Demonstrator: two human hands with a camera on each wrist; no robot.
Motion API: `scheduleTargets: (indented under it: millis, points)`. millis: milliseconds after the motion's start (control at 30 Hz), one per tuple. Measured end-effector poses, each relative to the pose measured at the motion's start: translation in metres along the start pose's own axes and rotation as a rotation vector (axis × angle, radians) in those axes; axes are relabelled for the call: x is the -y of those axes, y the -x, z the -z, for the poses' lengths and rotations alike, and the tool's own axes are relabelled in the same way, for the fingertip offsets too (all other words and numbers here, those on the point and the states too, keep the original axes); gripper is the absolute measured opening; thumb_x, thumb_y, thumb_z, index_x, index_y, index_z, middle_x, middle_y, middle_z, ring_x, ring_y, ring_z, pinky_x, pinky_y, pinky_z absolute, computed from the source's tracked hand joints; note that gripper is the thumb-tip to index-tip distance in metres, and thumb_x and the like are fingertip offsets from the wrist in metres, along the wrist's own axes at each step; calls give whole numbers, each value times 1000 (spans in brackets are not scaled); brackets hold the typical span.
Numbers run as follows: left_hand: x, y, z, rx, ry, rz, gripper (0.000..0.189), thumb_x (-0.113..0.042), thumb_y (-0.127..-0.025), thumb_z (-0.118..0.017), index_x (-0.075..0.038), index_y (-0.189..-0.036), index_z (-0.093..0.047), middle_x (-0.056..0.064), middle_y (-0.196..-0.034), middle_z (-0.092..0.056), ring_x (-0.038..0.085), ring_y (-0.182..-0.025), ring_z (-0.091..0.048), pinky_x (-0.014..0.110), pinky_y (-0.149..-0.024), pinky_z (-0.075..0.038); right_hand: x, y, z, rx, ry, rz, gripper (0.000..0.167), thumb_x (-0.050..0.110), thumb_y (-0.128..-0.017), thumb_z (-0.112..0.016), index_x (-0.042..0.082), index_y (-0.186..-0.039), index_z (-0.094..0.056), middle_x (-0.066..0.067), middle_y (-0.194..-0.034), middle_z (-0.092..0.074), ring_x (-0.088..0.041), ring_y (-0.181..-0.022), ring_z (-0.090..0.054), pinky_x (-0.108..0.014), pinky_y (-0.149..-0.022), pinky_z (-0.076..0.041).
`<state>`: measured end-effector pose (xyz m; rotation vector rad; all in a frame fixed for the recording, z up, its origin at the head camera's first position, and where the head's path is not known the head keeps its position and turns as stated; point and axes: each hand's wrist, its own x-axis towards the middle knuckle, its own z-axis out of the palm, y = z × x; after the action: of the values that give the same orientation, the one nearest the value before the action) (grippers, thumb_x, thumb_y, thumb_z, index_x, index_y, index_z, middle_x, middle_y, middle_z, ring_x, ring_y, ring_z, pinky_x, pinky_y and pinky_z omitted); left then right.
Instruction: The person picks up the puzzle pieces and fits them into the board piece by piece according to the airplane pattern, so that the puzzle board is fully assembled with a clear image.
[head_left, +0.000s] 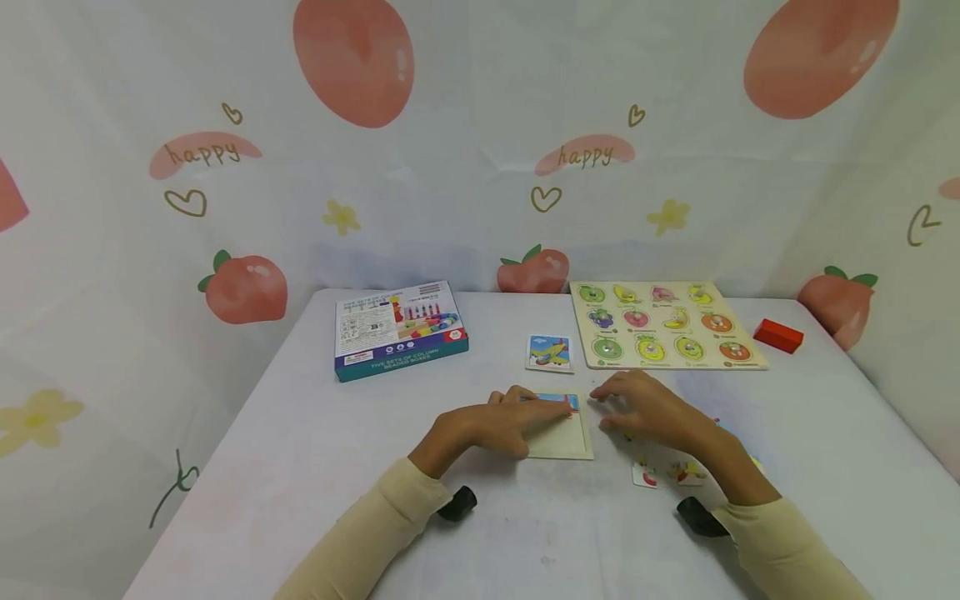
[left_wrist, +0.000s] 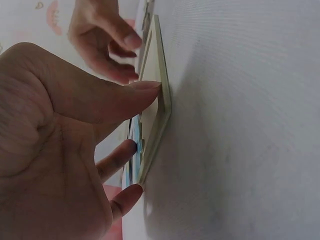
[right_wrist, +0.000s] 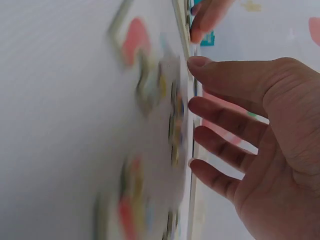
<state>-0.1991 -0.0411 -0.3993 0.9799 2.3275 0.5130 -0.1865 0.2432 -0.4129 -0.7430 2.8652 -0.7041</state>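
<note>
A shallow wooden puzzle tray (head_left: 564, 446) lies flat in the middle of the table, with blue-and-red puzzle pieces (head_left: 573, 400) along its far side. Over its left half lies my left hand (head_left: 501, 423), the index finger stretched onto those pieces and the thumb (left_wrist: 120, 102) at the near rim. To the right of the tray my right hand (head_left: 651, 412) hovers with its fingers spread and nothing between them. Below it are several loose puzzle pieces (head_left: 643, 475), blurred in the right wrist view and partly hidden by the forearm in the head view.
Just beyond the tray is a small airplane picture card (head_left: 550, 353). A boxed toy set (head_left: 401, 329) stands at the back left. The fruit peg board (head_left: 667, 325) lies at the back right, beside a red block (head_left: 778, 336). A printed cloth (head_left: 450, 192) hangs behind.
</note>
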Motion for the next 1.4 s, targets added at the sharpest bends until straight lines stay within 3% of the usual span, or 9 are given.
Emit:
scheduleTargets:
  millis: [333, 533, 867, 1100, 1400]
  points:
    - [5, 0, -3, -15, 15, -4, 92, -4, -92, -68, -36, -169, -28, -13, -173, -30, 26, -157, -22, 43, -115, -30, -9, 33, 7, 3, 33, -94, 33, 31, -89, -85, 14, -117, -81, -4, -120, -74, -31, -117, -61, -54, -98, -53]
    - [8, 2, -5, -62, 16, -25, 88, -6, -96, -72, -30, -169, -29, -10, -173, -31, 23, -155, -29, 41, -113, -32, -10, 43, 9, 4, 48, -119, 28, 31, -87, -87, 18, -112, -83, 0, -117, -72, -29, -117, -57, -53, -97, -54]
    - [19, 8, -7, -197, 0, 34, 82, -27, -92, -84, -19, -162, -44, 2, -165, -41, 22, -150, -39, 48, -122, -34, -13, 49, 7, -10, 79, -135, 24, 30, -87, -88, 20, -107, -83, 4, -113, -69, -26, -114, -55, -51, -95, -53]
    - [23, 13, -6, -218, -9, 29, 79, -38, -92, -84, -15, -159, -49, 1, -162, -44, 21, -148, -40, 46, -119, -35, -13, 51, 8, -22, 85, -139, 24, 31, -86, -88, 19, -106, -83, 4, -110, -69, -25, -111, -56, -50, -93, -54]
    - [27, 16, -6, -215, 7, 13, 81, -39, -92, -84, -14, -161, -48, 2, -161, -44, 21, -149, -39, 47, -120, -34, -14, 49, 9, -1, 83, -146, 24, 34, -86, -88, 18, -102, -82, 5, -107, -70, -25, -110, -58, -52, -95, -54]
